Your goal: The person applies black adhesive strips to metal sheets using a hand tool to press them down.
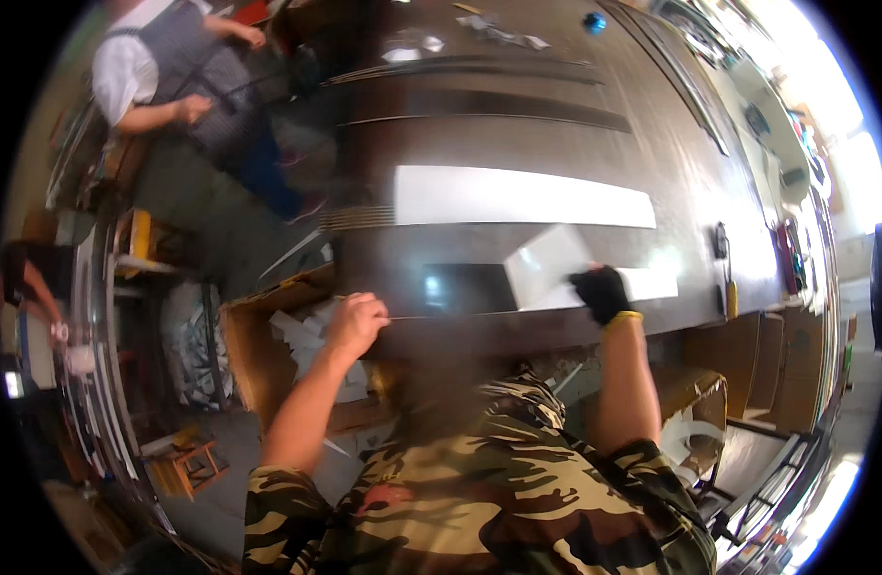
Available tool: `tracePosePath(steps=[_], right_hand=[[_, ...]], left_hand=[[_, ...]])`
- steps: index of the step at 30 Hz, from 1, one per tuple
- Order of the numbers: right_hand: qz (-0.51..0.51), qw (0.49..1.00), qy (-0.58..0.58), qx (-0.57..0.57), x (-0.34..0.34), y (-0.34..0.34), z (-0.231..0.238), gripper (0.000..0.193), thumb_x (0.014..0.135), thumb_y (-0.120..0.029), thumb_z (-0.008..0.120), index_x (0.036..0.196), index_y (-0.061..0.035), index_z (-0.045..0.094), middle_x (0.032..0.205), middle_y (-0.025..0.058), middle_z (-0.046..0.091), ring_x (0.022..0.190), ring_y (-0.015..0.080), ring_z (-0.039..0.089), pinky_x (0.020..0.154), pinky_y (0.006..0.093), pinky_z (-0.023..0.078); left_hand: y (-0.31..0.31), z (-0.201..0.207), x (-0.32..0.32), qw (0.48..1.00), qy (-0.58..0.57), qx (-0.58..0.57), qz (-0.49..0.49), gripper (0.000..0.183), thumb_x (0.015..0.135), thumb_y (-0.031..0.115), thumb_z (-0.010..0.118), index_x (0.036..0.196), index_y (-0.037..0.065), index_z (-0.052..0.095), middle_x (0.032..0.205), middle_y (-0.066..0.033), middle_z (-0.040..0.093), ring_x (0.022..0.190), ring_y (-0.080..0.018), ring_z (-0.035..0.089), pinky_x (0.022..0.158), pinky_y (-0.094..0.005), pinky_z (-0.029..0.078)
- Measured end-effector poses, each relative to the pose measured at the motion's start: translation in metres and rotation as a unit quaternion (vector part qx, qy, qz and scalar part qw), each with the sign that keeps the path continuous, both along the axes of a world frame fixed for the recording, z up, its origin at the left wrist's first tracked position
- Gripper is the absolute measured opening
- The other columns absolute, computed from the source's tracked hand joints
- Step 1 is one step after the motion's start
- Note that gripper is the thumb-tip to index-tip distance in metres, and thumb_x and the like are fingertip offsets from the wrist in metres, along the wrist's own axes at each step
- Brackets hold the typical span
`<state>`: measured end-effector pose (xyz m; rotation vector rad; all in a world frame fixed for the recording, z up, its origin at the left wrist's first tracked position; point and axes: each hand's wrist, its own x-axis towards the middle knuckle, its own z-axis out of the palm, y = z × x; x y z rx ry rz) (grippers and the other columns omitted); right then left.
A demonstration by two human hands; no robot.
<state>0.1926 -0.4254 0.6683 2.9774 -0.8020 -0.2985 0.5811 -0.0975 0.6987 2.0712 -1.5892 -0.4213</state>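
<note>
A long flat strip [468,286] lies along the table's near edge, dark and shiny on its left part and white on its right. At its left end my bare left hand [356,324] is closed, fingers pinching the strip's edge. My right hand [604,293], in a black glove with a yellow cuff, is closed on a white film [550,265]. The film is lifted and folded back off the strip, slightly blurred by motion. Beyond it, a wide white strip [522,196] lies flat, with several thin strip ends [357,218] sticking out at its left.
Dark narrow strips [489,105] lie farther back on the brown table [556,144]. A yellow-handled tool [729,278] rests at the right. Below the left edge stands a cardboard box [254,335] of white scraps. A person in an apron [206,81] stands at far left.
</note>
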Motion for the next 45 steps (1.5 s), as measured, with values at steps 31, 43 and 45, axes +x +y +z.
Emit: tracePosePath(steps=[31,43,45], right_hand=[[-0.588,0.778,-0.219,0.035,-0.333,-0.166,0.044,0.042,0.083,-0.03,0.071,0.111,-0.0014,0.057,0.107,0.0273,0.068,0.101,0.0484,0.063,0.084,0.0494,0.051],[-0.516,0.754,-0.339,0.223,-0.273,0.072,-0.023,0.026,0.094,-0.021,0.068,0.109,-0.0057,0.054,0.075,0.0059,0.059,0.056,0.0164,0.057,0.049,0.0327,0.046],[-0.467,0.778,-0.345,0.241,-0.184,0.129,-0.042,0.028,0.094,-0.025,0.067,0.109,-0.0041,0.056,0.079,0.0102,0.064,0.068,0.0218,0.064,0.061,0.038,0.051]], left_hand=[[-0.023,0.024,-0.043,0.949,-0.254,0.185,0.031,0.026,0.065,0.006,0.083,0.087,0.003,0.069,0.093,-0.0123,0.067,0.097,-0.0326,0.062,0.086,-0.043,0.052],[0.02,0.004,0.011,0.993,-0.068,-0.038,-0.084,0.007,0.078,0.004,0.07,0.083,0.0,0.067,0.082,-0.0144,0.065,0.084,-0.035,0.062,0.077,-0.0429,0.05],[0.019,-0.007,0.015,0.989,-0.082,-0.069,-0.103,0.005,0.076,0.003,0.069,0.077,0.001,0.065,0.08,-0.0135,0.065,0.08,-0.0343,0.062,0.073,-0.0421,0.051]])
